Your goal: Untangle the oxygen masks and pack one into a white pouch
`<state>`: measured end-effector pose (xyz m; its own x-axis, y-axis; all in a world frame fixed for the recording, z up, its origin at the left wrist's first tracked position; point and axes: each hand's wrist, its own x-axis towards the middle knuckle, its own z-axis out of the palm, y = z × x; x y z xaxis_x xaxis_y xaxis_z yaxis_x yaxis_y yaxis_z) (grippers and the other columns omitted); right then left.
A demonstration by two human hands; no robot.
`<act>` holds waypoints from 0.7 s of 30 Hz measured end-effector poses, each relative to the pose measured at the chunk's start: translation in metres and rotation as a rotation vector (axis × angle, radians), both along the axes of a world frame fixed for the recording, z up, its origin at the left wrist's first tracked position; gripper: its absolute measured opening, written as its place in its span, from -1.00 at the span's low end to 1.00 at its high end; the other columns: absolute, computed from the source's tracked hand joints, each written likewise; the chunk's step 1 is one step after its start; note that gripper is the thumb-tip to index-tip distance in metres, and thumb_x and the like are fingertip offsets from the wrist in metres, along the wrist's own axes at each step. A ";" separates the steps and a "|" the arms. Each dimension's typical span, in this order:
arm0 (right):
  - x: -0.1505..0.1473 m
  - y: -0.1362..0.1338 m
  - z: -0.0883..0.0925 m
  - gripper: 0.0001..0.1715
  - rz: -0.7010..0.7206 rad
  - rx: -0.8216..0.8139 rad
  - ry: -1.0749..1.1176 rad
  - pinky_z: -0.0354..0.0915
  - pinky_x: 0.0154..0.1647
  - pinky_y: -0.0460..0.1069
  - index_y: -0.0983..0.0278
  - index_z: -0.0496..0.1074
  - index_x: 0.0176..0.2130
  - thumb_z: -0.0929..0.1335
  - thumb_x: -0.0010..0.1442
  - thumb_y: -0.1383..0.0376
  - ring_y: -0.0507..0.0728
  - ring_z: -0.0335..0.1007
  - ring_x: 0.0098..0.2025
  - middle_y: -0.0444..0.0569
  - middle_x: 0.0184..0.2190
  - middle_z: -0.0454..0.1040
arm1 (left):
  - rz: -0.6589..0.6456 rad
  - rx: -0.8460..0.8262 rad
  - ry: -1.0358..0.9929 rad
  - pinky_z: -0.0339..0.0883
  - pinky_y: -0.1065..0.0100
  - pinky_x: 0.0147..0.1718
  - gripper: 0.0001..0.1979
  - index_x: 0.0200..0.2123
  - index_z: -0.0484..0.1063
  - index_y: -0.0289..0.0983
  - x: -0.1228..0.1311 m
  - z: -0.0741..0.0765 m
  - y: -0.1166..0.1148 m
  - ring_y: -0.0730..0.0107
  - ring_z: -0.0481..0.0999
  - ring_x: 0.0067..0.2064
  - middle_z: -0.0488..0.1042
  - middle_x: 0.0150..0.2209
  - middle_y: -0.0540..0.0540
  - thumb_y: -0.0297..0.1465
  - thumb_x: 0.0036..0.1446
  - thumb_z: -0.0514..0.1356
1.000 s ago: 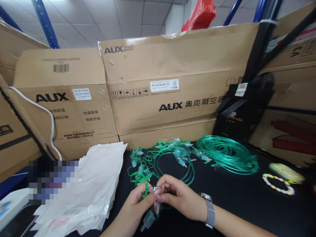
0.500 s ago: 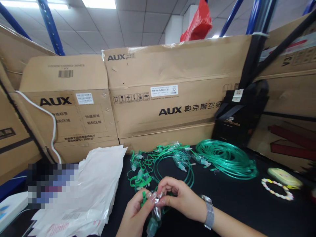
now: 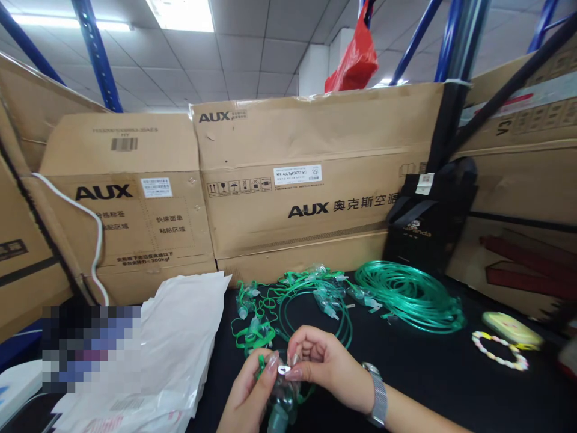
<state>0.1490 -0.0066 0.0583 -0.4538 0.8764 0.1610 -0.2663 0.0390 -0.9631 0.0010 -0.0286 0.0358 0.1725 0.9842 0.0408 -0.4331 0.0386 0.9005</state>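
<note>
Low in the middle of the head view, a clear green oxygen mask (image 3: 283, 402) hangs below my fingers, its narrow connector end pointing down. My left hand (image 3: 252, 388) is closed on the mask's upper edge, and a bit of green elastic strap (image 3: 261, 364) pokes out beside its fingers. A small pale metal nose clip (image 3: 283, 370) shows between my two hands. My right hand (image 3: 321, 365), with a watch at the wrist, pinches the clip's right end between thumb and fingers. Part of the mask is hidden behind the hands.
Several masks with green straps (image 3: 255, 331) lie tangled beyond my hands, beside coiled green tubing (image 3: 410, 297). White plastic bags (image 3: 157, 349) are stacked at left. A bead bracelet (image 3: 498, 355) and a yellow-green case (image 3: 511, 329) lie at right. Cardboard (image 3: 306, 234) walls the back.
The nose clip now shows more broadly and brightly between my fingertips. My hands have barely shifted, and the whole view has moved slightly.
</note>
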 end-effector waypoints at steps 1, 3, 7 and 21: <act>-0.001 -0.001 0.001 -0.67 -0.009 0.005 0.001 0.25 -0.42 -0.14 0.32 0.35 -0.45 0.53 -0.23 0.34 -0.08 0.31 -0.50 -0.22 -0.54 0.39 | -0.007 -0.006 -0.020 0.16 0.48 -0.48 -0.71 -0.52 0.43 -0.28 0.000 0.001 0.000 0.47 0.27 -0.49 0.32 -0.55 0.01 -0.15 -0.13 0.29; -0.002 -0.002 0.001 -0.67 -0.018 0.012 0.007 0.24 -0.41 -0.13 0.31 0.35 -0.45 0.52 -0.21 0.34 -0.07 0.31 -0.49 -0.22 -0.53 0.39 | -0.007 0.000 -0.032 0.16 0.50 -0.48 -0.72 -0.53 0.44 -0.28 -0.001 0.003 0.000 0.48 0.27 -0.47 0.33 -0.55 0.01 -0.16 -0.14 0.29; -0.005 -0.006 0.001 -0.68 -0.045 0.045 0.014 0.23 -0.36 -0.11 0.30 0.32 -0.45 0.51 -0.16 0.30 -0.04 0.31 -0.44 -0.20 -0.51 0.39 | 0.064 0.105 0.128 0.13 0.50 -0.51 -0.73 -0.52 0.44 -0.27 -0.007 0.003 -0.001 0.48 0.24 -0.49 0.31 -0.57 0.02 -0.16 -0.08 0.26; -0.005 -0.006 -0.010 -0.68 -0.051 0.112 0.015 0.20 -0.36 -0.12 0.30 0.26 -0.38 0.47 -0.06 0.31 -0.06 0.29 -0.43 -0.19 -0.49 0.38 | 0.085 0.252 0.373 0.09 0.47 -0.48 -0.70 -0.49 0.37 -0.25 -0.009 0.003 -0.006 0.47 0.19 -0.48 0.27 -0.53 0.03 -0.14 0.07 0.10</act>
